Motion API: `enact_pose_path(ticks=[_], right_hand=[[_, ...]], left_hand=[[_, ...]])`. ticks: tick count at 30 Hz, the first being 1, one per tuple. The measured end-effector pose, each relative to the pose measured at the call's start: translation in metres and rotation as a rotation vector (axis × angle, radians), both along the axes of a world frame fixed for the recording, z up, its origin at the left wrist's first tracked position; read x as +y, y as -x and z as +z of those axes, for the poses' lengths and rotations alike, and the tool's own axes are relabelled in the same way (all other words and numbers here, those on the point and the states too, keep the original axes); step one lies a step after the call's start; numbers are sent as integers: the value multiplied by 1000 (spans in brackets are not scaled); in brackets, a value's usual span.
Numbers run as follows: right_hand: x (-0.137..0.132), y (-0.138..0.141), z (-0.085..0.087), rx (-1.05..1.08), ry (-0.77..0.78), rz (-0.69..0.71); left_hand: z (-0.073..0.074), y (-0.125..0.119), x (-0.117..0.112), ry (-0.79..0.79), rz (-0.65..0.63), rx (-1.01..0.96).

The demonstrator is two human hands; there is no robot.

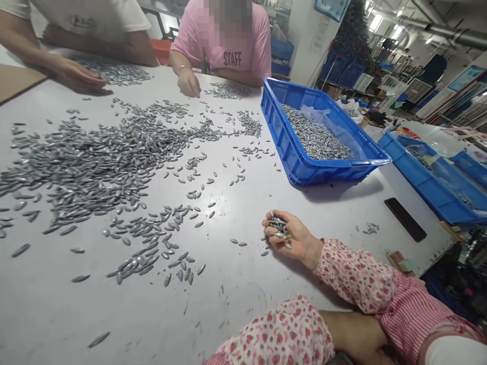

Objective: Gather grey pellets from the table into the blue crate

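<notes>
Olive-shaped grey metal sinkers (95, 167) lie spread in a wide heap across the white table top (133, 314). My right hand (289, 238) rests on the table, curled around a small bunch of these sinkers, with some showing between the fingers. A loose scatter of sinkers (152, 243) lies to its left. My left hand (353, 337) sits lower, at the near table edge under the right forearm, partly cut off by the frame. Both my sleeves are pink floral. Nothing shows in the left hand, and its fingers are partly hidden.
A blue plastic crate (300, 152) holding sinkers on a clear bag stands on the table. A black phone (405, 219) lies near the right edge, beside another blue crate (426, 177). Across the table, a co-worker's hand (78, 73) and a pink-shirted co-worker's hand (189, 82) touch the sinkers.
</notes>
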State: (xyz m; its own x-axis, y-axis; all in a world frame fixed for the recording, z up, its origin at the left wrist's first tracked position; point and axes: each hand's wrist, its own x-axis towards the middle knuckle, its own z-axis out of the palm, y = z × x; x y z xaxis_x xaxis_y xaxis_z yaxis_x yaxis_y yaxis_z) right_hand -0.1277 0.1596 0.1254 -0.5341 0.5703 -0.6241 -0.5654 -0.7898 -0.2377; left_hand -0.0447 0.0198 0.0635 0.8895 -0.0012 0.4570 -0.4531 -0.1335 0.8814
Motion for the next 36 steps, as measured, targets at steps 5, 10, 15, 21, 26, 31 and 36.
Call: enact_pose_path(ticks=[5,10,15,21,26,31,36], right_hand=[[-15,8,-3,79,104,-236],[-19,12,1,72,101,-296],[-19,10,-6,88,95,-273],[19,-1,32,108,50,-311],[126,-44,107,-88,-528,-642],[205,-105,141,-1300,-997,-630],[151,-129,117,-1685,-1369,-500]], left_hand=[[15,14,0,92,-73,0],[17,23,-2,15,-91,103],[10,23,-2,11,-48,178],[4,18,4,-41,-29,184],[5,28,4,-96,24,334],[13,42,6,-138,-1,464],[14,41,9,-55,-61,479]])
